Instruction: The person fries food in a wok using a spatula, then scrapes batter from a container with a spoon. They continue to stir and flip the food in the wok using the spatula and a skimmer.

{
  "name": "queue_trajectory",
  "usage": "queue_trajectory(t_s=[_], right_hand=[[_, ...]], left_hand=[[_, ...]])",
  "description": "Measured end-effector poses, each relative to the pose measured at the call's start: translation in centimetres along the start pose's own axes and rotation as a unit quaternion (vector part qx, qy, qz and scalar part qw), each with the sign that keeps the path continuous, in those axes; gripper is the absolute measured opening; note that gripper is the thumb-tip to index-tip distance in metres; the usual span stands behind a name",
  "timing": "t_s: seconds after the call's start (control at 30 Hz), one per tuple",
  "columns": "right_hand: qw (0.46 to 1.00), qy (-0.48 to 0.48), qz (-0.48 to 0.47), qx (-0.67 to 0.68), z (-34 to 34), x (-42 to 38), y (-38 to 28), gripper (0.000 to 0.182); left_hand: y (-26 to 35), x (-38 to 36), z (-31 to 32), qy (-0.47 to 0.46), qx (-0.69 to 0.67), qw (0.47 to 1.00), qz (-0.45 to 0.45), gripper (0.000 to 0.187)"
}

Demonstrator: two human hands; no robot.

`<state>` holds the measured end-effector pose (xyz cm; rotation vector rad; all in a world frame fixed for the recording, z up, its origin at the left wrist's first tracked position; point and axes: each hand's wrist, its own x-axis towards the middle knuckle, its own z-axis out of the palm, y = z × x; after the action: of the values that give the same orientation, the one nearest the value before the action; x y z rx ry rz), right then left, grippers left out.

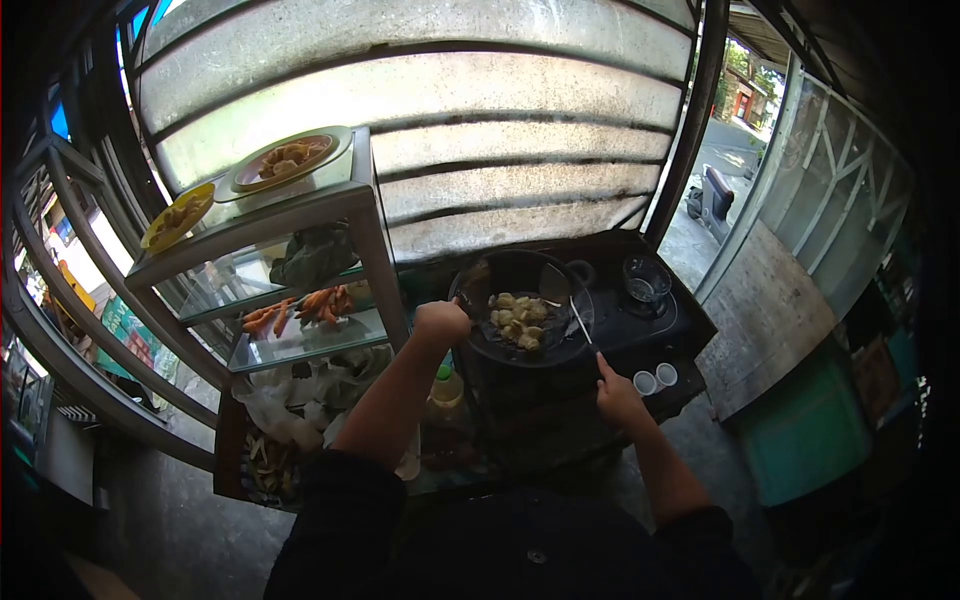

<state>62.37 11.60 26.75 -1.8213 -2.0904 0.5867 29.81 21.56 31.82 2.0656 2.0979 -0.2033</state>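
A dark wok point(530, 361) sits on the stove with a heap of pale yellowish fried pieces point(519, 319) in its middle. My right hand point(619, 398) is closed around the thin metal handle of a spatula point(581, 322), whose blade rests inside the wok at the back right of the food. At the wok's left rim, my left hand point(443, 325) is closed in a fist. A brownish flat-headed utensil point(475, 281) reaches into the wok from that fist; its handle is mostly hidden.
Left stands a glass display case point(370, 240) with carrots point(325, 305) inside and a plate of food point(283, 160) on top. A green-capped bottle point(445, 393) stands below my left arm. Right are a glass bowl point(646, 284) and two small white cups point(645, 383).
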Motion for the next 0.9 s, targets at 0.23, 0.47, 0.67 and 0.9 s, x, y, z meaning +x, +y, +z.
queue_trajectory(t_s=[0.23,0.47,0.67,0.9], right_hand=[[0.976,-0.039,0.076,0.2,7.6,3.7,5.2,0.06],[0.84,-0.147,0.136,0.504,2.4,1.3,-1.8,0.057],[0.989,0.02,-0.123,0.079,0.9,0.6,-0.3,0.055],[0.994,0.054,-0.066,0.062,0.7,-0.4,0.7,0.055]], left_hand=[[0.4,1.8,0.8,-0.052,0.062,0.997,0.003,0.042],[0.7,1.5,0.7,-0.056,0.045,0.997,0.028,0.042],[-0.4,0.8,-1.1,-0.054,0.039,0.995,0.071,0.037],[-1.7,0.0,-1.0,-0.051,-0.055,0.997,0.036,0.044]])
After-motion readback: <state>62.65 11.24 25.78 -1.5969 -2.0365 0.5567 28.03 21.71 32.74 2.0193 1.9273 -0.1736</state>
